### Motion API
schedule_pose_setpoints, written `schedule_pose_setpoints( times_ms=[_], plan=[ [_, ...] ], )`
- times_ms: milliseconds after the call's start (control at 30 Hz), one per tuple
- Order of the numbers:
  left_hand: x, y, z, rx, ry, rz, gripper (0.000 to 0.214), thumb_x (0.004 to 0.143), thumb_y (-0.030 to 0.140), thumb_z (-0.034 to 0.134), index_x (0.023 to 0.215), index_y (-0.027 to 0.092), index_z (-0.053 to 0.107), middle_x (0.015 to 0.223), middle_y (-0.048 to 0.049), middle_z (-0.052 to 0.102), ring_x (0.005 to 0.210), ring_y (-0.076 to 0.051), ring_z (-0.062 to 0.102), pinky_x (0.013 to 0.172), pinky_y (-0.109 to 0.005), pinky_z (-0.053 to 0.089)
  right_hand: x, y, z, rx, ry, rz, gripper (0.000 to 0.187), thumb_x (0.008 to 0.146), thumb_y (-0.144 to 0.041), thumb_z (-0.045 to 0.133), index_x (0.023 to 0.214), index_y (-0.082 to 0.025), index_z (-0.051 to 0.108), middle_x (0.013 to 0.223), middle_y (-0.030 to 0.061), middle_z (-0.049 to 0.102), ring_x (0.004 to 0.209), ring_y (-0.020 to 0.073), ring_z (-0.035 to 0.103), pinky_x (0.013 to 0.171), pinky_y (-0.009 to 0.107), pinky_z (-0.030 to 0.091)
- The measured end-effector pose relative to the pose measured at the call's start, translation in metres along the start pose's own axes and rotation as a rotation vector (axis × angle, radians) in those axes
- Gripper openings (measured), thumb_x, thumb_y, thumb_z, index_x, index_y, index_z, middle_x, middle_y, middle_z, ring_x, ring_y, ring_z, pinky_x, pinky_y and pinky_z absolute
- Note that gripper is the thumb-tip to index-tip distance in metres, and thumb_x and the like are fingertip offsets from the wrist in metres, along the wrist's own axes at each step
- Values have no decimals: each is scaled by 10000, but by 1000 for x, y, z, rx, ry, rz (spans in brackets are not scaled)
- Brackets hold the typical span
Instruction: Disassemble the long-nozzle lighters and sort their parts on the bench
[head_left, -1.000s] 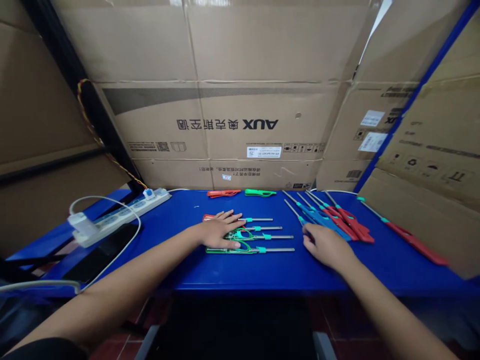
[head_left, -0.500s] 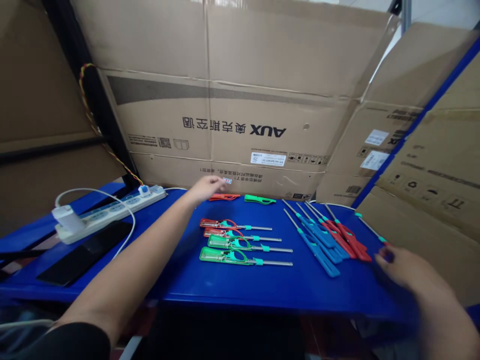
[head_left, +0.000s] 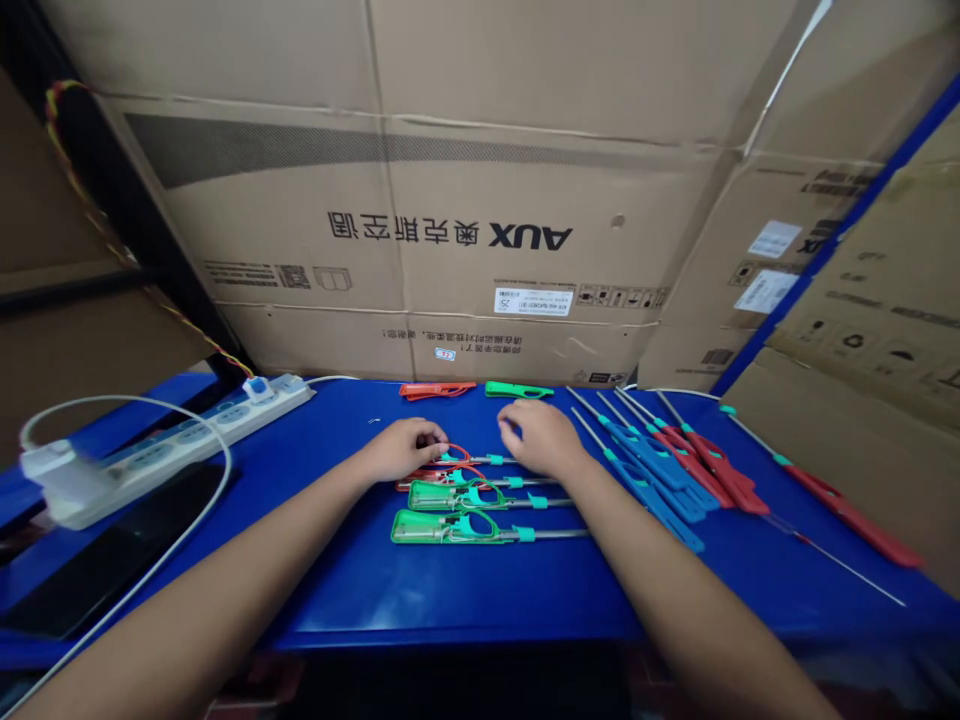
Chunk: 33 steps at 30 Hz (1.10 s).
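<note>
Red lighter: farthest of four in a row [head_left: 455,457] on the worktop [head_left: 450,600], just beyond the second red lighter [head_left: 466,480].
Left hand: fingers on that farthest one [head_left: 403,450], at its handle; firm grip or mere touch, cannot tell.
Right hand: loosely curled, thumb apart from fingers, nothing seen in it [head_left: 546,440]; at the barrel end, contact unclear.
Axis: lengthwise left-right across worktop, handle left, metal barrel right; tip hidden by right hand.
Handling: probably light and stiff; smooth plastic, may slip a bit. Thin trigger guard looks the fragile part.
Hold: best around the handle body, off guard and trigger; barrel probably slick.
Green pair: nearer the person, same direction, roughly parallel [head_left: 450,528].
Shells: red shell [head_left: 430,391] and green shell [head_left: 510,388], back edge, lying sideways.
Right group: blue lighters [head_left: 664,495], red ones beside [head_left: 716,468]; barrels point back and left, handles nearer.
</note>
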<state>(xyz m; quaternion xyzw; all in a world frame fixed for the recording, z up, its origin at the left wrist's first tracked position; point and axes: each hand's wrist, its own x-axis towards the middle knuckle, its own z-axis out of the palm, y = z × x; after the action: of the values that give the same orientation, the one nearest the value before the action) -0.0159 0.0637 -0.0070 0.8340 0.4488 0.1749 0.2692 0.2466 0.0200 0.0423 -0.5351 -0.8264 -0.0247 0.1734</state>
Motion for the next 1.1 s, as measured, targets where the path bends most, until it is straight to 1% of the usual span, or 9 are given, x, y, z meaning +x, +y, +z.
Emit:
schedule_pose_setpoints(
  times_ms=[67, 200, 367, 533, 700, 833, 933, 1000, 1100],
  plan=[
    [0, 1, -2, 17, -8, 2, 401, 847, 536, 548, 974, 190, 706, 825, -30, 688, 711, -160, 594, 669, -266, 441, -5, -3, 15, 34, -36, -34, 218, 913, -278, 529, 974, -223, 731, 970, 49, 734, 906, 193, 648, 788, 292, 446],
    [-3, 4, -7, 53, -46, 17, 404, 859, 531, 552, 1031, 196, 697, 857, -27, 691, 726, -149, 591, 673, -252, 440, -14, 2, 19, 75, -63, -30, 277, 956, -263, 468, 1056, -186, 715, 1002, 75, 710, 920, 190, 627, 823, 302, 443],
    [-3, 7, -5, 40, -109, 65, 375, 808, 459, 616, 1063, 192, 682, 877, -25, 652, 743, -141, 574, 699, -251, 451, -16, 2, 26, 122, -189, -119, 348, 887, -306, 616, 1206, -192, 693, 1172, 97, 675, 1077, 243, 584, 907, 345, 433],
    [-1, 6, 2, -8, -79, 42, 377, 780, 444, 660, 1054, 186, 661, 864, -18, 632, 722, -137, 566, 672, -248, 454, -15, 8, 34, 194, -233, -117, 220, 889, -290, 628, 1047, -196, 749, 1060, 82, 697, 967, 199, 622, 830, 303, 450],
    [-5, 9, -11, -117, -97, 43, 347, 851, 453, 588, 1061, 182, 642, 828, -16, 660, 716, -141, 607, 677, -250, 474, -14, 18, 32, 244, -245, -129, 184, 868, -276, 655, 994, -188, 757, 1000, 73, 701, 870, 179, 632, 760, 286, 453],
    [-9, 11, -23, 20, -64, 89, 293, 843, 446, 601, 926, 178, 685, 850, -36, 699, 744, -154, 622, 703, -259, 476, -14, 20, 32, 262, -257, -145, 215, 862, -271, 664, 1042, -204, 759, 1000, 63, 699, 863, 170, 635, 771, 277, 455],
    [-11, 11, -26, 125, -104, 121, 290, 866, 408, 569, 979, 184, 715, 932, -57, 723, 796, -165, 647, 735, -266, 482, -14, 21, 30, 253, -236, -139, 195, 893, -265, 613, 999, -204, 765, 962, 64, 697, 836, 172, 624, 753, 284, 446],
    [-12, 11, -31, 168, -64, 153, 297, 895, 388, 525, 1008, 193, 719, 1004, -62, 734, 883, -179, 664, 806, -280, 487, -13, 23, 28, 252, -227, -135, 193, 898, -254, 598, 989, -197, 759, 954, 66, 695, 814, 168, 614, 736, 284, 442],
    [-15, 6, -46, 143, 160, 119, 356, 917, 447, 487, 999, 189, 717, 1023, -60, 747, 942, -206, 668, 847, -300, 487, -14, 25, 25, 262, -226, -134, 182, 892, -255, 605, 985, -195, 750, 957, 62, 692, 801, 162, 607, 718, 277, 442]
  ],
)
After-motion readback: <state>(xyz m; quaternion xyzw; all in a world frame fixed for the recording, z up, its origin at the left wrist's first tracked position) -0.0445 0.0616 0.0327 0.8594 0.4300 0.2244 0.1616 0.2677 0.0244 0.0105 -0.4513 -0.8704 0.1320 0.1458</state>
